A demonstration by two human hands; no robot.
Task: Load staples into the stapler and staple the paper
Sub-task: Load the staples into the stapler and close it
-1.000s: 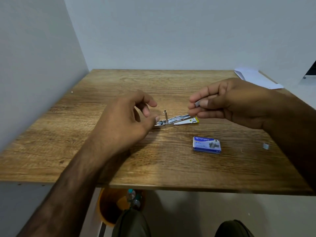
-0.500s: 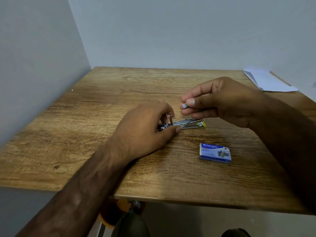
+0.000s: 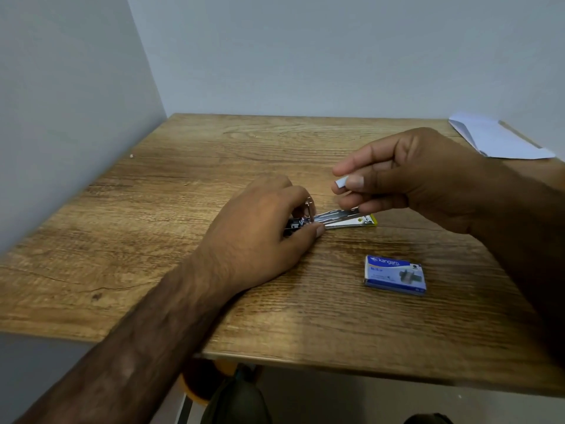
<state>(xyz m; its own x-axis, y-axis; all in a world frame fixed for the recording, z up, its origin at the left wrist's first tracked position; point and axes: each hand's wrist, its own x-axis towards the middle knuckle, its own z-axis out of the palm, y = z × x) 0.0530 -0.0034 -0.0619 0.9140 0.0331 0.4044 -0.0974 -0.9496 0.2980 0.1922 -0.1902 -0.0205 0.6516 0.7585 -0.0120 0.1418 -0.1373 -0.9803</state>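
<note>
A small metal stapler with a yellow tip lies open on the wooden table, its staple channel exposed. My left hand grips its rear end, thumb on the near side and fingers curled over the back. My right hand hovers just above the stapler's front and pinches a short grey strip of staples between thumb and forefinger. A blue staple box lies on the table nearer to me, to the right. White paper rests at the far right corner.
Grey walls close the table on the left and at the back. Below the near table edge an orange object and dark knees show.
My left hand has closed on the stapler's rear end, having reached in from the left. The right hand with the staple strip has stayed above the stapler's front.
</note>
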